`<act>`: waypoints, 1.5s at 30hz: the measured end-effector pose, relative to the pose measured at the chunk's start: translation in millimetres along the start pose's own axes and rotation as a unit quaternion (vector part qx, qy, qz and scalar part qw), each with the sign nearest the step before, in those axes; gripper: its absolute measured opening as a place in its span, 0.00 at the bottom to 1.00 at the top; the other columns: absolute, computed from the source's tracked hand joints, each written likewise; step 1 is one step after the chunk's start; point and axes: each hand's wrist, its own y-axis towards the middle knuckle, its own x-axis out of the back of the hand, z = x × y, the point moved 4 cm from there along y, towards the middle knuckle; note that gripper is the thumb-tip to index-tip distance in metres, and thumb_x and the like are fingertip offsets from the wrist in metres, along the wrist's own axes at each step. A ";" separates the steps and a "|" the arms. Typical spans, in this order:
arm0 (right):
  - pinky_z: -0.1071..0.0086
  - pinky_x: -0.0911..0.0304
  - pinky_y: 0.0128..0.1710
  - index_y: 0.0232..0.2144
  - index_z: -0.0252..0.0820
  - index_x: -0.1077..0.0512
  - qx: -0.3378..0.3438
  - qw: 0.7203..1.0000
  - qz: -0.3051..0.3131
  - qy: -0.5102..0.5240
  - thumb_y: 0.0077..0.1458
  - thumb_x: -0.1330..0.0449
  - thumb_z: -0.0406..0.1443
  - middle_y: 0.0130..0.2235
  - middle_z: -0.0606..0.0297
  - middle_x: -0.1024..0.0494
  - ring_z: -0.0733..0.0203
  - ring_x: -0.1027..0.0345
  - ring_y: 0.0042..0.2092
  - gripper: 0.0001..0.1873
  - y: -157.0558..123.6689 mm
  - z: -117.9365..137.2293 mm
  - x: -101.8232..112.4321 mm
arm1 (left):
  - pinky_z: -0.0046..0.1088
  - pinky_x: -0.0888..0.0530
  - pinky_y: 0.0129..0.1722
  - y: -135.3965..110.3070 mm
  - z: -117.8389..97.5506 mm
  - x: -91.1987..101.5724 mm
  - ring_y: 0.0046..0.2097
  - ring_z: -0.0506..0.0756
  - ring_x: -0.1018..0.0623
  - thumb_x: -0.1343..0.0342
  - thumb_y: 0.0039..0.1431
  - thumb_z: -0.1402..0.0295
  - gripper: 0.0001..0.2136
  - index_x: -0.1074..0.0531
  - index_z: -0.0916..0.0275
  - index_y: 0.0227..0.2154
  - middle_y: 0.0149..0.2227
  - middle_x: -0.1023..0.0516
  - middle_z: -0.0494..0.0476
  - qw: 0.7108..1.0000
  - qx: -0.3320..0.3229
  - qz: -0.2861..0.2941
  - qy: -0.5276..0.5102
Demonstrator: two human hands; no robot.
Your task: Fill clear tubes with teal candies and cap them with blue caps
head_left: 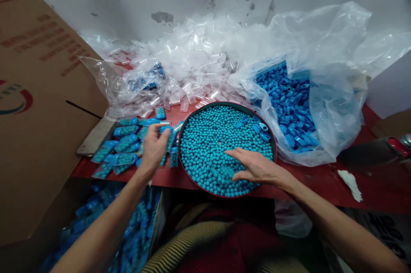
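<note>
My left hand (153,146) is over the left part of the red table, thumb and forefinger curled in a pinch at a small blue-capped clear container (166,129). How firmly it is gripped is partly hidden. Around that hand lie several flat clear containers (126,142) filled with turquoise beads and topped in blue. My right hand (257,166) reaches over a round tray (275,146) of turquoise beads (212,136), its thumb and fingers apart, fingertips at the beads. Several blue caps (265,136) rest on the beads at the tray's right side.
Behind the tray are heaped empty clear containers (184,105) and plastic sheeting. An opened plastic bag (327,136) of blue caps (285,106) stands right. A large cardboard box (38,106) blocks the left. Below the table edge, another box holds many filled containers (128,230).
</note>
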 end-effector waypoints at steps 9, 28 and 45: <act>0.68 0.43 0.41 0.45 0.39 0.35 -0.007 0.999 -0.018 0.034 0.53 0.48 0.42 0.39 0.58 0.31 0.59 0.38 0.42 0.19 -6.3 -7.0 -23.2 | 0.36 0.38 0.48 -7.1 -15.5 -8.8 0.47 0.58 0.34 0.55 0.53 0.68 0.17 0.37 0.65 0.46 0.44 0.33 0.62 0.951 -0.210 -0.018 0.227; 0.70 0.43 0.36 0.41 0.38 0.34 -0.283 0.937 -0.132 -0.154 0.54 0.51 0.34 0.41 0.53 0.30 0.58 0.35 0.41 0.12 58.2 -95.5 46.9 | 0.24 0.38 0.29 -38.7 -15.0 -122.8 0.28 0.49 0.35 0.52 0.50 0.67 0.08 0.36 0.63 0.34 0.24 0.35 0.48 0.920 -0.069 0.381 -0.063; 0.68 0.46 0.42 0.39 0.36 0.34 -0.119 0.979 -0.102 -0.134 0.53 0.51 0.33 0.39 0.57 0.32 0.59 0.41 0.42 0.11 91.7 -59.9 -10.7 | 0.23 0.37 0.30 -34.5 -10.7 -130.6 0.31 0.49 0.34 0.51 0.47 0.70 0.07 0.35 0.63 0.32 0.28 0.33 0.50 0.935 -0.025 0.339 -0.098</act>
